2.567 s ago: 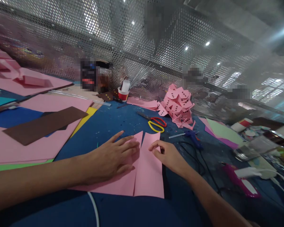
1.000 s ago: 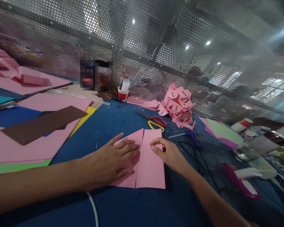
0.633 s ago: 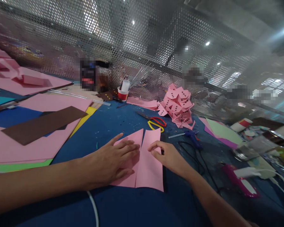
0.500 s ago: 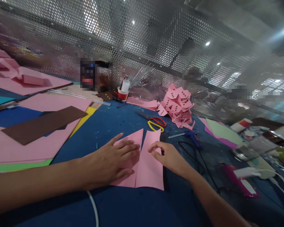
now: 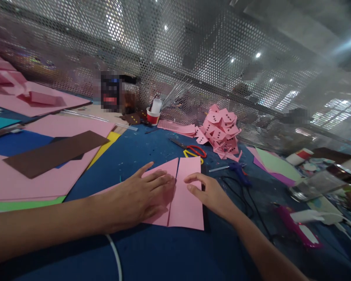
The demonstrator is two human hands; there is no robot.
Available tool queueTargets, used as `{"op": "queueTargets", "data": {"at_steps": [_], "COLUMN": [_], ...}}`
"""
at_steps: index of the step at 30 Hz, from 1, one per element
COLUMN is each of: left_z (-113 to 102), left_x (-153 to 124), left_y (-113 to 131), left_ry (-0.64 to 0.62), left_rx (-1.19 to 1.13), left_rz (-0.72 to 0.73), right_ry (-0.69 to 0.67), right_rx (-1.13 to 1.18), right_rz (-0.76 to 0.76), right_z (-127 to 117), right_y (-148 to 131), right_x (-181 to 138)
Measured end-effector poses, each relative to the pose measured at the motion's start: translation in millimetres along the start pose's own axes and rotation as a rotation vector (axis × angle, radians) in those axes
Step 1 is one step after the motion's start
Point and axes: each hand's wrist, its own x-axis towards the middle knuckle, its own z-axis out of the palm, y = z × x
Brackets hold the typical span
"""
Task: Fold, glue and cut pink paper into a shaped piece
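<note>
A pink paper sheet (image 5: 187, 203) with two flaps folded in to a centre seam lies on the blue table (image 5: 152, 257). My left hand (image 5: 137, 197) lies flat on the left flap, fingers spread and open. My right hand (image 5: 209, 193) rests on the right flap near its upper edge, with index finger and thumb stretched along the paper and the other fingers curled loosely. Neither hand lifts the sheet off the table.
Red and yellow scissors (image 5: 193, 150) lie just beyond the sheet. A heap of pink punched cut-outs (image 5: 220, 130), a red cup (image 5: 153, 116), a blue glue gun (image 5: 236, 168) with black cable, pink, brown and green sheets at left (image 5: 46, 156), and a perforated metal screen (image 5: 193, 58) behind.
The right flap, slightly raised by my pinching right fingers half a second ago, now lies flat against the centre seam. My right fingers have straightened onto it. The left hand stayed put.
</note>
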Motion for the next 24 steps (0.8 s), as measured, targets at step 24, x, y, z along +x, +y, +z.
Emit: {"op": "queueTargets", "data": {"at_steps": [24], "left_z": [-3.5], "left_x": [-3.1], "left_y": [1.9], "left_ry": [-0.075], "left_rx": [-0.005], "left_rz": [-0.01], "right_ry": [-0.021], "right_rx": [0.023], "right_rz": [-0.043], "right_z": [-1.7], "right_y": [0.0], "right_x": [0.0]}}
